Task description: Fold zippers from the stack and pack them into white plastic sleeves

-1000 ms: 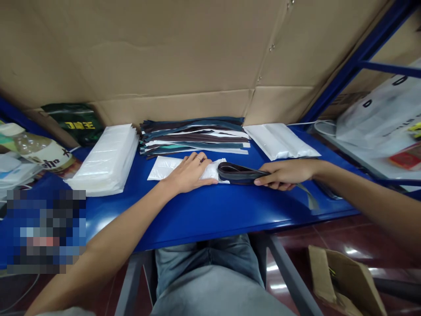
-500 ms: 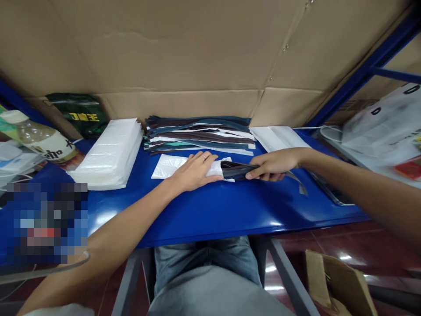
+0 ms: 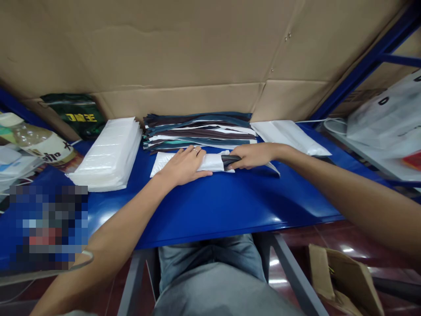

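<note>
1. Well to the left of both hands I see a bottle [image 3: 46, 147].
2. Closer to the left hand sits a stack of white pouches [image 3: 107, 151].
3. I have the left hand [image 3: 187, 166] opened out, thumb apart, lying palm down over a single white pouch [image 3: 212, 163]; it grips nothing that I can see.
4. Just beyond that hand lies a pile of strips [image 3: 200, 129].
5. Right of it, a dark bundle [image 3: 227, 160] sits partly inside the pouch's mouth.
6. I have the right hand [image 3: 251, 156] closed around the bundle.
7. Beyond the right forearm lies a plump white packet [image 3: 289, 135].
</note>
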Available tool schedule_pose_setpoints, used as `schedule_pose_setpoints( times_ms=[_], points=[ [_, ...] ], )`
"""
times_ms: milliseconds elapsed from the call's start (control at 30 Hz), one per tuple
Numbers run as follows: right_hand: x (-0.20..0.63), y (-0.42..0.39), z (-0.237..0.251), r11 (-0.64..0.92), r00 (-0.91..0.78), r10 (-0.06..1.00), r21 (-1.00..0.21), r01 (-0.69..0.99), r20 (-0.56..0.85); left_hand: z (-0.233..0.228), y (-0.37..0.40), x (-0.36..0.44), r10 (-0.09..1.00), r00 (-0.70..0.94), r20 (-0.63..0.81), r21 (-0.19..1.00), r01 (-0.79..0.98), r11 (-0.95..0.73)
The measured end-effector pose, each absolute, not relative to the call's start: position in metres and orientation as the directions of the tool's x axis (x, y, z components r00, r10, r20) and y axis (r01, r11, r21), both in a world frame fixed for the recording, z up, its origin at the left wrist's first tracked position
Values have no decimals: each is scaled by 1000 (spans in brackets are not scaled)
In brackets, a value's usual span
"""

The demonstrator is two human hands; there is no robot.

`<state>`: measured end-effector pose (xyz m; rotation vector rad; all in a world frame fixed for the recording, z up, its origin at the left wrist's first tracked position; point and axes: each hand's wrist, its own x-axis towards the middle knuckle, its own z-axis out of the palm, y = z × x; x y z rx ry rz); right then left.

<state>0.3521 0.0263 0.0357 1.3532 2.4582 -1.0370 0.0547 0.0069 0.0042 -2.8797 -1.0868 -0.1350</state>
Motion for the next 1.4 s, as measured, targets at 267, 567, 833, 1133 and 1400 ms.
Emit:
schedule_pose_setpoints(
  times_ms=[267, 567, 833, 1133, 1400],
  points=[
    [310, 32, 42, 462, -644, 670, -471, 752, -370, 4, 5, 60, 664, 743, 85, -89, 670, -737],
    [393, -13, 9, 354, -454, 881, -824, 443, 134, 7, 4, 60, 691, 720, 65, -66, 694, -717],
    [330, -4, -27, 319, -304, 925, -902, 292, 228, 7, 6, 60, 686, 725, 57, -36, 689, -724],
    [309, 15, -17, 332, -635, 764, -914, 232, 116, 10, 6, 58, 714, 698, 48, 66, 711, -700],
    [326, 17, -8, 165, -396, 917, -956, 243, 58, 37, -25, 48, 961, 273, -44, -26, 961, -274]
  ],
)
